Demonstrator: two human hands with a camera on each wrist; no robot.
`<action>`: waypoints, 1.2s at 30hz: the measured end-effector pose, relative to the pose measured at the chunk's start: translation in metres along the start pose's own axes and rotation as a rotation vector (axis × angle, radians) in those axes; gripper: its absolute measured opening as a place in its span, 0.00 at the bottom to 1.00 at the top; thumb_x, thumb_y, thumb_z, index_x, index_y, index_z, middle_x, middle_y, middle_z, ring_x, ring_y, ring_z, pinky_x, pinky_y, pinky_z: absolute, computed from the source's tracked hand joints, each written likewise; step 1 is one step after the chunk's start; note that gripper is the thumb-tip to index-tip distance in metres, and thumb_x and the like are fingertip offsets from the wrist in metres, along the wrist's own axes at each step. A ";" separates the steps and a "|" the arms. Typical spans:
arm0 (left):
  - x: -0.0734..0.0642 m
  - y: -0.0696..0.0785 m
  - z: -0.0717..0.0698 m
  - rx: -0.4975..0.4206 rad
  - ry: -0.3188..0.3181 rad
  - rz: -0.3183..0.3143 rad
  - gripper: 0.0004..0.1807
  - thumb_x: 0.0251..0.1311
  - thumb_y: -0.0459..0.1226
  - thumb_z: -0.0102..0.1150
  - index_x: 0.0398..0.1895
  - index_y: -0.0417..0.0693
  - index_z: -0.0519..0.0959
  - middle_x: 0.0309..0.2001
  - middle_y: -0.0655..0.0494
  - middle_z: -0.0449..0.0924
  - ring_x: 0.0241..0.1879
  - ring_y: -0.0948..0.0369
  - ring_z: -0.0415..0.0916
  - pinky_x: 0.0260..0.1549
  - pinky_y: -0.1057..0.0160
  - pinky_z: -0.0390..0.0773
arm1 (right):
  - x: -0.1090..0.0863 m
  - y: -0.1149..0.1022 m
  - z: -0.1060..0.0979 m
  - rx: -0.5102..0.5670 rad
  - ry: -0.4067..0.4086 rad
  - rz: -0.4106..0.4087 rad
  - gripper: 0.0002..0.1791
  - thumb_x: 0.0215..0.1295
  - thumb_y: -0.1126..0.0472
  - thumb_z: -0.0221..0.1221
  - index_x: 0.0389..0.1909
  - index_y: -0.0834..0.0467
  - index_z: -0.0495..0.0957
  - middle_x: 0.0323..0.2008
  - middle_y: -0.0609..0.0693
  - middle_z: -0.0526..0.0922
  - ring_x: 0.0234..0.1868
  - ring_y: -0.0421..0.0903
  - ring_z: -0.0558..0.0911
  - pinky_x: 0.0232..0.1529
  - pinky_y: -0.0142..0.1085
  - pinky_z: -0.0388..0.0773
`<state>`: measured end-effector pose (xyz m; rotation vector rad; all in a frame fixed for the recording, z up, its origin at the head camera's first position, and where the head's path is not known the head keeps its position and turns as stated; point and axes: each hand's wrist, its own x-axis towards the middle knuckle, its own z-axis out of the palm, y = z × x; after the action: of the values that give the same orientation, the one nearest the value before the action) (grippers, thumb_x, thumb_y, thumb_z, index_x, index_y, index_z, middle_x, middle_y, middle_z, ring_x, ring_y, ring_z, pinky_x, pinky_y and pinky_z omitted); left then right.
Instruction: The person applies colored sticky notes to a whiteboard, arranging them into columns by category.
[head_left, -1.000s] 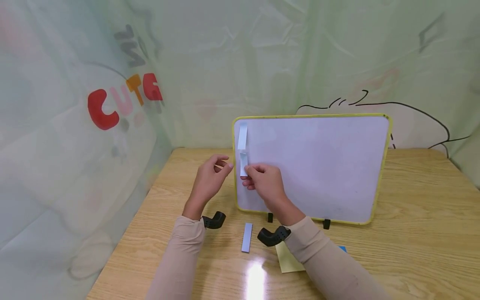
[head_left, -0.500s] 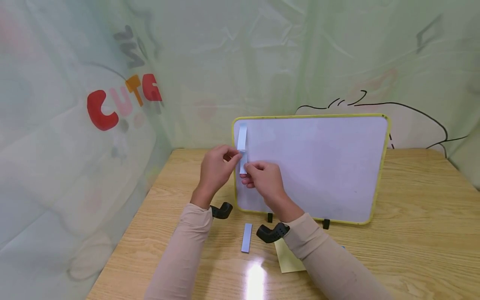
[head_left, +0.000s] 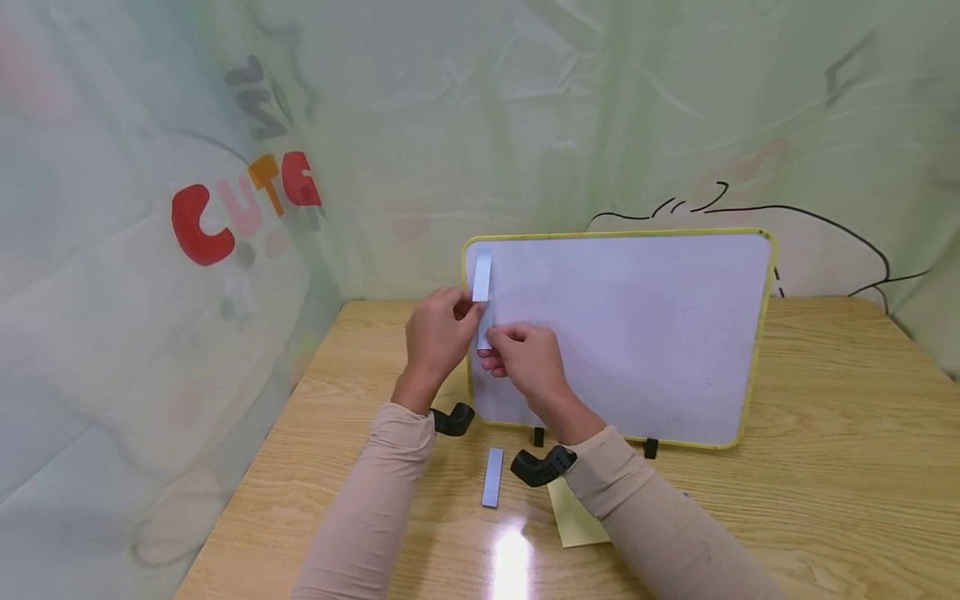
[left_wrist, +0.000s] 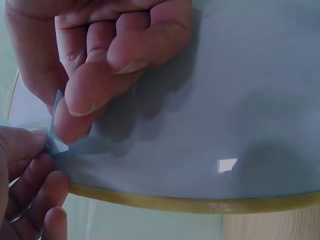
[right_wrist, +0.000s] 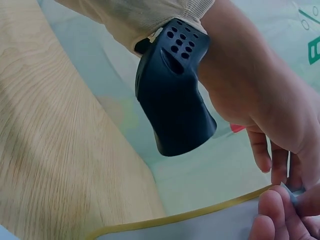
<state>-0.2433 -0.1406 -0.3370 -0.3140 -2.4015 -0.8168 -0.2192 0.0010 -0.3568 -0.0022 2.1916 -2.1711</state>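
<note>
Just left of the head frame's centre, a lower pale strip (head_left: 487, 319) is held before the whiteboard (head_left: 622, 333), below an upper strip (head_left: 482, 277); whether its middle touches the board cannot be told. Its lower end is pinched by the right hand (head_left: 528, 362), its upper end by the left hand (head_left: 441, 333). For good handling, it is probably best kept straight and lightly taut, gripped only at the ends so that creases are avoided. No container is seen; at lower centre, a loose strip (head_left: 492, 478) is laid near a yellow sheet (head_left: 579, 518).
</note>
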 end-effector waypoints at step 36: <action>0.001 0.000 0.006 0.071 0.083 0.059 0.07 0.64 0.41 0.66 0.34 0.47 0.83 0.30 0.57 0.81 0.28 0.61 0.78 0.22 0.61 0.75 | -0.006 0.011 -0.004 -0.009 -0.001 -0.007 0.13 0.70 0.57 0.61 0.42 0.64 0.85 0.32 0.55 0.88 0.29 0.47 0.87 0.32 0.37 0.84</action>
<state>-0.2466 -0.1371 -0.3406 -0.3148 -2.3265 -0.7030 -0.2130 0.0057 -0.3671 -0.0111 2.2044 -2.1639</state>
